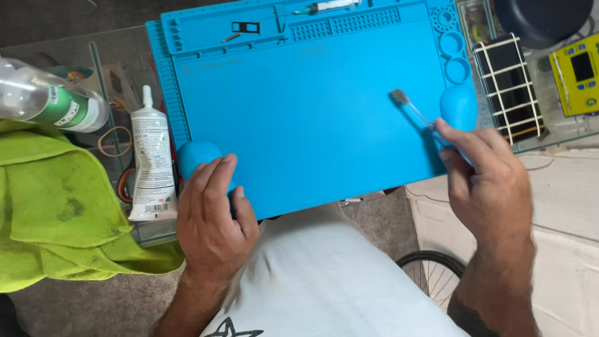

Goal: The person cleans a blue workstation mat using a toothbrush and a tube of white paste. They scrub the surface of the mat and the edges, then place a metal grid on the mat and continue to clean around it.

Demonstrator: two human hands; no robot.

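Observation:
A blue silicone work mat (299, 106) covers the middle of the glass table. My right hand (490, 181) grips a clear blue-handled brush (412, 111) whose grey bristles rest over the mat's right part. Just beyond that hand stands a blue egg-shaped piece (460, 107) at the mat's right edge. My left hand (212, 218) rests on the mat's front left corner, its fingers against a second blue rounded piece (194, 157). In the mat's top tray lie a syringe (327, 7) and a small black frame (245, 27).
A white glue tube (151, 156) lies left of the mat, beside a rubber band (114, 141), a clear bottle with a green label (47, 100) and a green cloth (56, 206). At the right sit a dark device wrapped in white bands (508, 87) and a yellow meter (577, 73).

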